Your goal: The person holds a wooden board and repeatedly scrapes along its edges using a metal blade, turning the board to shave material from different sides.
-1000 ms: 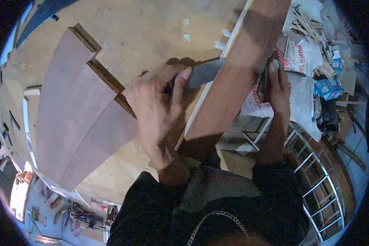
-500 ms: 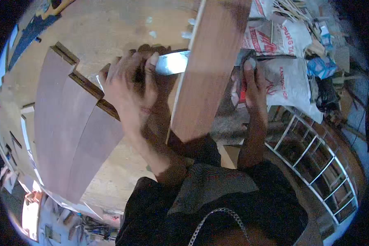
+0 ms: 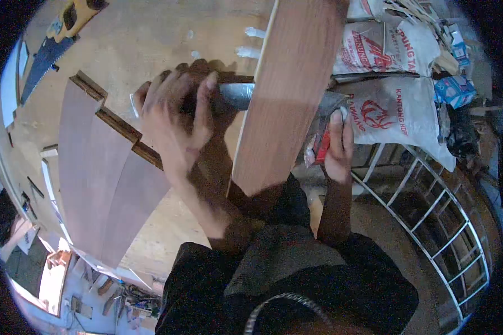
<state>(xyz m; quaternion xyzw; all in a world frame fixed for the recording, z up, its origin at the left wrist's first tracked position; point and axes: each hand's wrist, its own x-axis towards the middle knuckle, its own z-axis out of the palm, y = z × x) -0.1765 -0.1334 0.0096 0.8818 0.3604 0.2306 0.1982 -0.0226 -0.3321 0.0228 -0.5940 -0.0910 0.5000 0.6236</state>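
A long reddish-brown wooden board (image 3: 288, 95) runs from the far edge of view towards my body. Behind it passes a glossy silvery strip (image 3: 238, 96), showing on both sides. My left hand (image 3: 176, 117) is closed at the strip's left end, its thumb along the near side and its fingertips partly in shadow. On the board's right, my right hand (image 3: 341, 142) is closed around a red-and-white object (image 3: 322, 146) whose kind I cannot make out. Its thumb is close to the strip's right end.
Stepped brown panels (image 3: 100, 162) lie on the plywood table (image 3: 128, 50) at left, with a handsaw (image 3: 50, 56) beyond. Printed white sacks (image 3: 383, 109), a blue box (image 3: 455, 91) and a metal ladder-like frame (image 3: 430, 218) are at right.
My right hand has moved nearer my body with the red-and-white object. The strip's right end sits lower. My left hand keeps its grip; the view has shifted slightly.
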